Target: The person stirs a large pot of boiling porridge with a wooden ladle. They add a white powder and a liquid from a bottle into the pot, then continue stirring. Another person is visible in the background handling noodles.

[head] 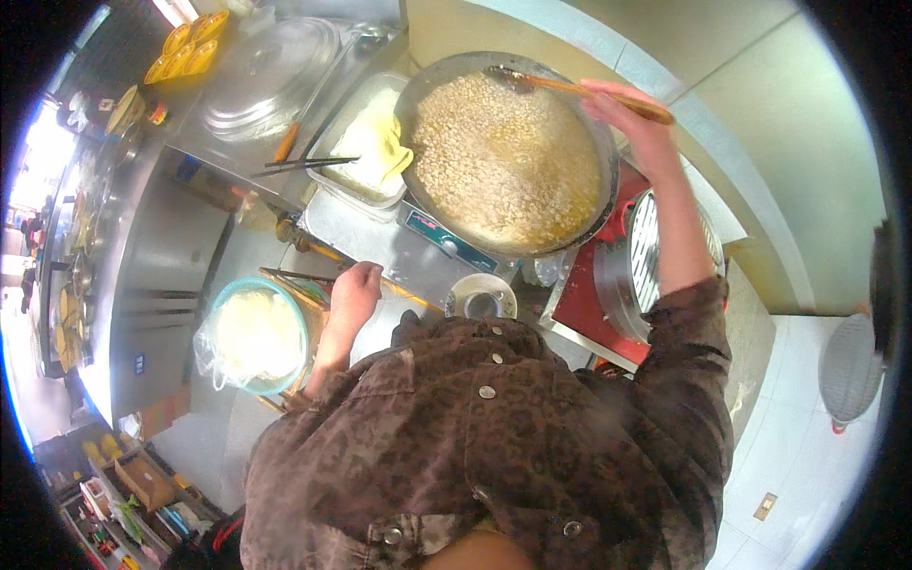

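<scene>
A large wok full of bubbling liquid with small pale chopped pieces stands on an electric cooker. My right hand grips the wooden handle of a ladle, whose dark metal head lies at the wok's far edge, partly in the food. Near the counter's front edge, my left hand is loosely closed, and nothing shows in it. Left of the wok, a yellow cloth and dark chopsticks rest on a clear container with white contents.
A turquoise basin of pale food, with a plastic bag, stands at lower left. A small bowl sits close before my body. To the right are a metal steamer and a red surface. A large metal lid lies at upper left.
</scene>
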Tool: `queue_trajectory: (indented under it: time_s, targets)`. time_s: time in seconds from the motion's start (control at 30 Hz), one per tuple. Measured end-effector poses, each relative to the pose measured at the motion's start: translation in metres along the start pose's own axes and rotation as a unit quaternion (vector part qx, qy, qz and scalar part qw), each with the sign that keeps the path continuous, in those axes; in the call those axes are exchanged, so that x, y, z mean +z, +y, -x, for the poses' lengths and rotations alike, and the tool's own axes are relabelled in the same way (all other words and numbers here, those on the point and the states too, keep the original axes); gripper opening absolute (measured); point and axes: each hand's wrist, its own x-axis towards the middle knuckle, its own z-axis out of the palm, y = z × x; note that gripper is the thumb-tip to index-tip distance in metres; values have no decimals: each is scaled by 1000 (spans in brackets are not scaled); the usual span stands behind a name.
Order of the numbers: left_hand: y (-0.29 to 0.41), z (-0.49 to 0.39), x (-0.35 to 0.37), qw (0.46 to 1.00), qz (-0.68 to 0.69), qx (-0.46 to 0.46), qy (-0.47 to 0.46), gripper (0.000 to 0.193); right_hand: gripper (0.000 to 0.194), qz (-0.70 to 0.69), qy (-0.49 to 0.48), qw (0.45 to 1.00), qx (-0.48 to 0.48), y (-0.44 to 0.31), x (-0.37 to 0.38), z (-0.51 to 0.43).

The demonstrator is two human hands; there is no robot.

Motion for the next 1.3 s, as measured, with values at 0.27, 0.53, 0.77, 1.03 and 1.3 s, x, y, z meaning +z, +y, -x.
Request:
queue_trajectory:
  time_s: [0.27, 0.53, 0.77, 1.03, 1.3]
  targets:
    - [-31, -14, -21, 999, -22, 0, -41, 30, 31, -161, 193, 968, 22, 68, 79, -43]
    - [-48, -35, -27, 993, -16, -9, -113, 31, 27, -33, 40, 996, 74, 33, 87, -5]
    - [-32, -52, -41, 998, 20, 48, -26, 34, 22, 114, -19, 992, 45, -28, 41, -9]
    - [40, -98, -35, 976, 5, 184, 118, 50, 28, -64, 113, 991, -27, 44, 103, -36]
    - [76, -151, -6, 981, -38, 118, 151, 43, 22, -130, 14, 991, 37, 56, 91, 5]
